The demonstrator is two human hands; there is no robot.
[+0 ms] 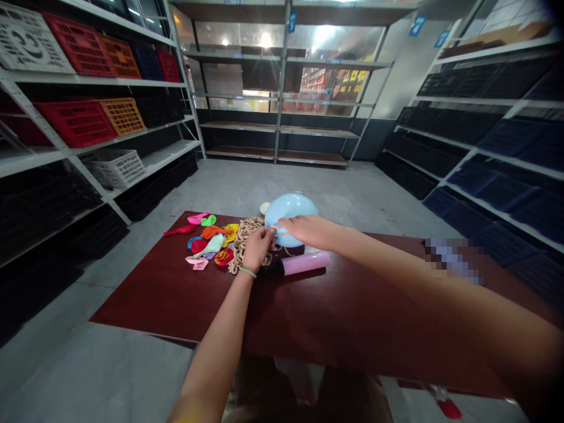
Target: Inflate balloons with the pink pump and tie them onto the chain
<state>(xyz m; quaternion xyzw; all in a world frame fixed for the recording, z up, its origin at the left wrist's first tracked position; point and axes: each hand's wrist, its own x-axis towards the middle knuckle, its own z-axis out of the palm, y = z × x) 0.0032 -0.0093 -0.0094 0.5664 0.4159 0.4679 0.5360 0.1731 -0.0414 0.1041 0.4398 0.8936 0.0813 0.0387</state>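
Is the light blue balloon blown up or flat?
Blown up: the light blue balloon is round and swollen, unlike the limp balloons on the table. Whether it's tied, I cannot tell.

Our right hand (306,230) hides part of the balloon (291,205), our left hand (256,249) part of the beige coil (241,236); we cannot identify the pixelated item (453,259).
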